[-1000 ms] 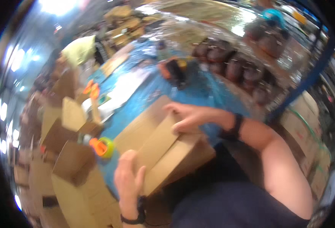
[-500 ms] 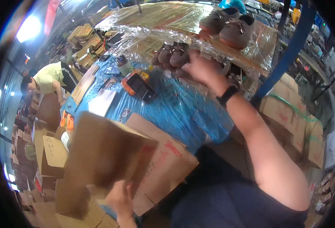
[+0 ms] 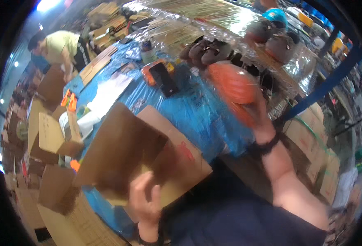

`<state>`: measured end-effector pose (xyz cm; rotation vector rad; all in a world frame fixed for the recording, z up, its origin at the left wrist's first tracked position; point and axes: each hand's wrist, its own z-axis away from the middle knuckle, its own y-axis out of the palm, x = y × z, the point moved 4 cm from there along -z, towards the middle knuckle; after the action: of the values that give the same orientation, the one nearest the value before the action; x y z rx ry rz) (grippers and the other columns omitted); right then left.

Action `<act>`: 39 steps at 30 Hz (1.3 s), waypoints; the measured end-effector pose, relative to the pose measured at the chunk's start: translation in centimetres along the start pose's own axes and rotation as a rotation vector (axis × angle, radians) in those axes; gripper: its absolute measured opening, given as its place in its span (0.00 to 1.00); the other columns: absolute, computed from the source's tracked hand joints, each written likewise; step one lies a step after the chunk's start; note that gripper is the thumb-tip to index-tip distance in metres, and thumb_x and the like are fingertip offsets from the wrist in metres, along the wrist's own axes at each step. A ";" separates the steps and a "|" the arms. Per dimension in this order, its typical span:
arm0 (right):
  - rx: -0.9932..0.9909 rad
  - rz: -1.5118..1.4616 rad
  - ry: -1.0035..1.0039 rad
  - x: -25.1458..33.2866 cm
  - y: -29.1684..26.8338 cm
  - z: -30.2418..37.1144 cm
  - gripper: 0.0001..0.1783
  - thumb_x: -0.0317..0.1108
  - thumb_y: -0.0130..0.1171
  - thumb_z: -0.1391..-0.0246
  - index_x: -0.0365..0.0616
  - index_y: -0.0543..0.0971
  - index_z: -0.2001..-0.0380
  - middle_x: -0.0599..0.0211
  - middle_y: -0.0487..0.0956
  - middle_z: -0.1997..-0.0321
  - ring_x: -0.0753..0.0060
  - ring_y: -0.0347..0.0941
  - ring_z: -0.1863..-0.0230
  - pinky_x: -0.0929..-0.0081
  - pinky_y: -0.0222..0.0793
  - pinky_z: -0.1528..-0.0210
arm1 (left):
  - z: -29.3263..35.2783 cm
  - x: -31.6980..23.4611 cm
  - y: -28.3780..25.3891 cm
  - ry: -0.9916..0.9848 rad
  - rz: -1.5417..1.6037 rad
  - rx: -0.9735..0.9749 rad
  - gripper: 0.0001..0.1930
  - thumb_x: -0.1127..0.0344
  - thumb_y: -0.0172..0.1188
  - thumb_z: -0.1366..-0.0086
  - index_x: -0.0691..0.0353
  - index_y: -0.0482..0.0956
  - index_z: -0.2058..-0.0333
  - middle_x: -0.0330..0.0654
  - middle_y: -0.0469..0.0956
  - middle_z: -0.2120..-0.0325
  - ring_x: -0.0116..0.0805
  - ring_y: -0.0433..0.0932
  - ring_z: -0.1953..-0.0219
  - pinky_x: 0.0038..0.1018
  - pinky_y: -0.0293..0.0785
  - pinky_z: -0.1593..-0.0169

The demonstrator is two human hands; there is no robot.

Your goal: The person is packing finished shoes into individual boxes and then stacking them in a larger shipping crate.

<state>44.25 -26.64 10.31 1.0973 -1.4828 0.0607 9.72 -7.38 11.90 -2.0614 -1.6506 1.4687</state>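
My right hand (image 3: 261,112) grips a pair of shoes with orange soles (image 3: 232,84), blurred by motion, the soles turned toward me. They hang over the near side of the blue-covered table (image 3: 189,110). Behind them stand several grey-brown shoes (image 3: 209,51) in a row. My left hand (image 3: 145,197) is at the near edge of an open cardboard box (image 3: 123,151), fingers raised and thumb apart, with nothing seen in it. The box's brown inner walls face up, and red print marks one of its flaps.
A black phone (image 3: 163,80) lies by an orange tape roll (image 3: 149,74) and a bottle (image 3: 147,52). Orange-handled scissors (image 3: 69,99) stick up at left, near a smaller box (image 3: 58,131). A blue post (image 3: 324,88) slants at right. Another person (image 3: 62,47) bends over boxes.
My right hand has come back toward me from the shoe row, now with the orange-soled shoes. My left hand has moved slightly right and up against the box, which stands more open.
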 end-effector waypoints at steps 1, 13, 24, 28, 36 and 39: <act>-0.181 -0.023 0.077 0.7 5.3 1.4 0.25 0.43 0.53 0.34 0.39 0.71 0.41 0.62 0.76 0.45 0.65 0.75 0.48 0.70 0.72 0.43 | -0.3 -1.0 1.2 -0.059 0.187 0.102 0.16 0.69 0.61 0.36 0.64 0.77 0.51 0.48 0.79 0.54 0.40 0.79 0.53 0.34 0.72 0.45; -0.473 0.038 0.357 -2.0 10.5 6.3 0.26 0.44 0.53 0.35 0.36 0.71 0.41 0.59 0.77 0.46 0.63 0.76 0.48 0.68 0.72 0.43 | -0.4 -4.3 6.7 -0.347 0.659 0.441 0.20 0.60 0.50 0.26 0.69 0.72 0.44 0.47 0.78 0.50 0.36 0.79 0.50 0.32 0.74 0.45; -0.060 -0.044 0.527 -2.1 11.9 9.8 0.34 0.50 0.52 0.35 0.35 0.66 0.36 0.53 0.72 0.37 0.60 0.72 0.39 0.63 0.68 0.34 | -1.4 -3.1 5.5 -0.608 1.164 -0.242 0.22 0.64 0.54 0.27 0.68 0.65 0.39 0.42 0.73 0.45 0.32 0.69 0.42 0.32 0.64 0.36; 0.491 -0.191 0.427 -6.7 10.4 9.8 0.35 0.48 0.56 0.39 0.35 0.66 0.36 0.50 0.74 0.39 0.60 0.75 0.41 0.60 0.74 0.39 | 0.2 -1.7 -2.6 -0.280 0.453 -0.483 0.18 0.70 0.54 0.28 0.66 0.69 0.42 0.45 0.75 0.46 0.38 0.74 0.46 0.34 0.66 0.39; 0.185 -0.489 0.348 -5.5 13.1 8.4 0.35 0.47 0.58 0.38 0.39 0.64 0.34 0.54 0.73 0.38 0.57 0.76 0.44 0.61 0.79 0.46 | -1.0 0.4 -3.7 0.120 -0.470 -0.197 0.27 0.78 0.61 0.46 0.60 0.75 0.44 0.44 0.80 0.57 0.44 0.77 0.58 0.38 0.70 0.54; 0.101 -0.603 0.497 -5.7 13.8 6.9 0.33 0.45 0.56 0.35 0.43 0.62 0.32 0.59 0.71 0.35 0.57 0.74 0.42 0.62 0.77 0.43 | -2.1 1.5 -2.7 0.070 -0.510 -0.100 0.28 0.78 0.61 0.46 0.59 0.75 0.43 0.44 0.81 0.57 0.44 0.77 0.58 0.38 0.71 0.54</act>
<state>29.28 -19.98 11.36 1.4477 -0.6798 -0.0145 9.29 -4.24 13.73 -1.5378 -2.0522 1.1479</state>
